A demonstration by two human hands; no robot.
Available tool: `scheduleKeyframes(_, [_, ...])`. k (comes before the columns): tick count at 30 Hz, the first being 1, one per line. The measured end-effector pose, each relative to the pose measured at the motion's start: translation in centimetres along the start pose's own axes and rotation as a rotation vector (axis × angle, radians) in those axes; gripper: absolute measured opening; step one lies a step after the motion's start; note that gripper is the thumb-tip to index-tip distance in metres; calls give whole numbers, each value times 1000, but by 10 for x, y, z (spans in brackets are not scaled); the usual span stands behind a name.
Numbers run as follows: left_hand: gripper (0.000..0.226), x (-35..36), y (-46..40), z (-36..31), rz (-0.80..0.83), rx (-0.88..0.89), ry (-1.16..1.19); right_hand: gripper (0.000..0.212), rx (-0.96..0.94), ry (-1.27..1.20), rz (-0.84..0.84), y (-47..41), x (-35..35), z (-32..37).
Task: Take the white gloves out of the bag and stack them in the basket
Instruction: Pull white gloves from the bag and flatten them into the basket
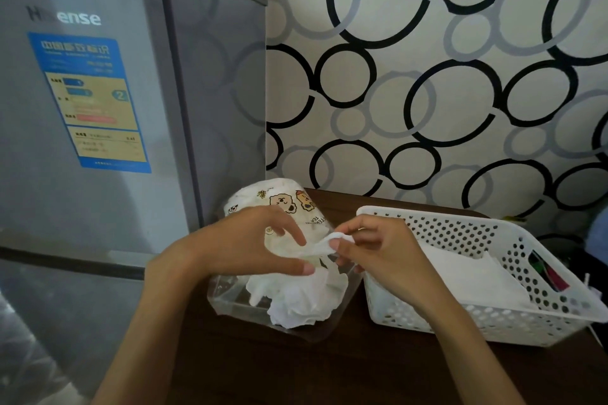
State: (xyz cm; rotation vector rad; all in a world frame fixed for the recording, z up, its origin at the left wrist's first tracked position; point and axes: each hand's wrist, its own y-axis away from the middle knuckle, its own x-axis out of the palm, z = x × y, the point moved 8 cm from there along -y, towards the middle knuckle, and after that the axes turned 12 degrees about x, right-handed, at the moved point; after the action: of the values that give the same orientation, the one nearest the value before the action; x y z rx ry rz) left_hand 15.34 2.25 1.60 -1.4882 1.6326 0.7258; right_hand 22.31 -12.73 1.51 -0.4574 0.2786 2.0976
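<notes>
A clear plastic bag (283, 204) printed with cartoon bears lies on the dark table, its open mouth toward me, with crumpled white gloves (296, 299) spilling out. My left hand (250, 240) rests on top of the bag, fingers spread and bent over it. My right hand (371, 250) pinches the edge of one white glove (324, 245) at the bag's mouth, thumb and fingers closed on it. To the right stands a white perforated basket (460, 227) with flat white gloves (473, 279) stacked inside.
A grey fridge (98, 108) stands close on the left. A wall with black and grey ring pattern (427, 76) backs the dark wooden table (296, 368). Some coloured items (546, 270) lie at the basket's right end.
</notes>
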Motion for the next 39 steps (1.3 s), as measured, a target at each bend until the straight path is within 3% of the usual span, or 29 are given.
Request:
scheduleKeyframes(3, [44,-5,-10,-1,-145,70,-19,9,-46,-34,-49,4,2,7])
scheduleKeyframes(5, [27,-1,-15,0,-174,84,-35,11,-76,-33,-58,7,3,13])
scheduleKeyframes(7, [14,-1,-18,6,-206,59,-52,14,-99,64,-124,12,-2,18])
scheduleKeyframes(9, [17,-5,-18,12,-235,21,-64,13,-123,223,-208,21,-6,24])
scheduleKeyframes(11, [20,-11,-16,12,-294,10,-42,13,-116,391,-124,27,9,25])
scheduleKeyframes(16, [17,-27,-7,0,-487,36,116,48,-88,861,257,31,76,-16])
scheduleKeyframes(20, [20,-37,-1,-4,-578,17,171,52,-167,934,185,23,88,-28])
scheduleKeyframes(24, [17,-46,5,0,-730,-27,251,54,-225,921,168,21,84,-20])
scheduleKeyframes(27, [17,-48,6,5,-758,-62,333,41,-245,890,128,30,67,-1])
scheduleKeyframes(34, [17,-51,11,8,-807,-98,412,32,-116,512,-286,25,9,24])
scheduleKeyframes(36, [16,-51,10,6,-812,-88,468,50,-63,376,-355,19,-2,16])
scheduleKeyframes(39, [18,-51,8,-2,-791,-21,579,86,72,223,-208,5,3,0])
